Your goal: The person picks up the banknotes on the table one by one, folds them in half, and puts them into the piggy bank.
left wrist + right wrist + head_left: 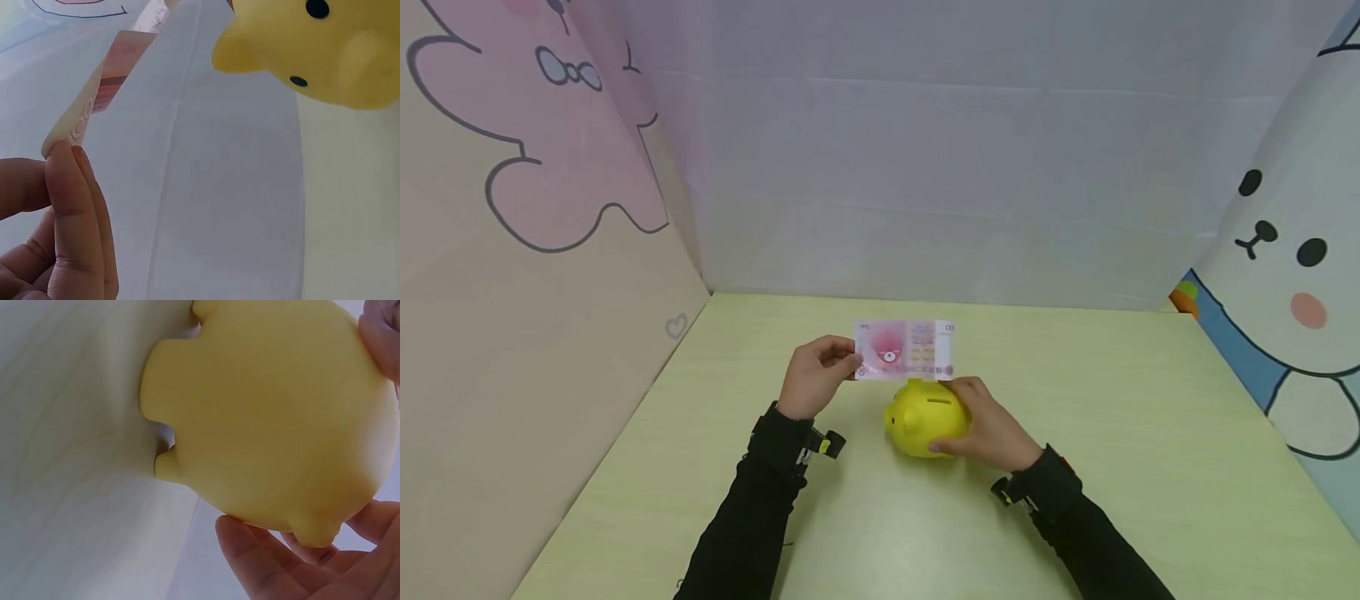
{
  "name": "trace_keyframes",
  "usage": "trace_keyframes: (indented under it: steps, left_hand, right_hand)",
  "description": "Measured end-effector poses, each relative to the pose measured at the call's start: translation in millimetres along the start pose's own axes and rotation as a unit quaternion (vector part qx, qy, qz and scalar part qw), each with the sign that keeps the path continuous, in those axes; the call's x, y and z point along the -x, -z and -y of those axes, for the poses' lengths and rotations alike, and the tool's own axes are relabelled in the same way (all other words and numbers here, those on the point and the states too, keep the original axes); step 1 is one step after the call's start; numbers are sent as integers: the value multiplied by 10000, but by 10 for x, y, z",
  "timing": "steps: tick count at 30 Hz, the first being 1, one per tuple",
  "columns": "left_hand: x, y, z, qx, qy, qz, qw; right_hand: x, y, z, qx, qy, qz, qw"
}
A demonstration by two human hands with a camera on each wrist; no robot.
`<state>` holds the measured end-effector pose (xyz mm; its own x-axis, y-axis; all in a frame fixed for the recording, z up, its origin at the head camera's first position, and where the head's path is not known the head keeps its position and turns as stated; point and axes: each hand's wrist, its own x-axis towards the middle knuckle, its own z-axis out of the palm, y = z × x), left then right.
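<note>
Your left hand pinches the left edge of a pink paper banknote, held flat just above the slot of a glossy yellow plastic piggy bank. Your right hand wraps the bank's rear on the pale green table.

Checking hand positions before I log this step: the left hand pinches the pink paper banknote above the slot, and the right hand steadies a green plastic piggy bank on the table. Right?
Not quite: the plastic piggy bank is yellow, not green, as the head view shows. The rest stands: the left hand pinches the pink paper banknote above the slot, and the right hand steadies the bank on the pale green table.
</note>
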<state>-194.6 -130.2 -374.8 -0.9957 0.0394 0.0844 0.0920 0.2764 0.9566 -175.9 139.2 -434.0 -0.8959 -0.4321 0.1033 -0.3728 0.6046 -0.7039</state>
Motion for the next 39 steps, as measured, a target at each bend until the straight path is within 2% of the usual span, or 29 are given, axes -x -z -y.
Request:
trace_keyframes:
  steps: [4, 11, 17, 22, 26, 33, 39]
  left_hand:
    - [28, -64, -26, 136, -145, 185, 9996]
    - [90, -143, -72, 331, -333, 433, 9980]
    - [114, -189, -60, 392, -498, 631, 9960]
    - [130, -205, -59, 436, -593, 658, 9951]
    - [142, -207, -75, 433, -627, 624, 9951]
    - [132, -214, -57, 358, -678, 535, 9956]
    - [134, -207, -61, 260, -645, 416, 9967]
  right_hand:
    - [-6, 2, -13, -14, 80, -52, 10000]
    - [-27, 5, -51, -690, 315, 5, 9971]
    - [-6, 37, -57, -873, 363, 3, 9955]
    - [3, 107, -36, -1007, 427, 10, 9940]
    - [40, 213, 3, -1198, 238, 13, 9925]
    - [101, 412, 83, -1390, 326, -370, 9891]
    - [65, 490, 149, -1788, 269, -897, 9794]
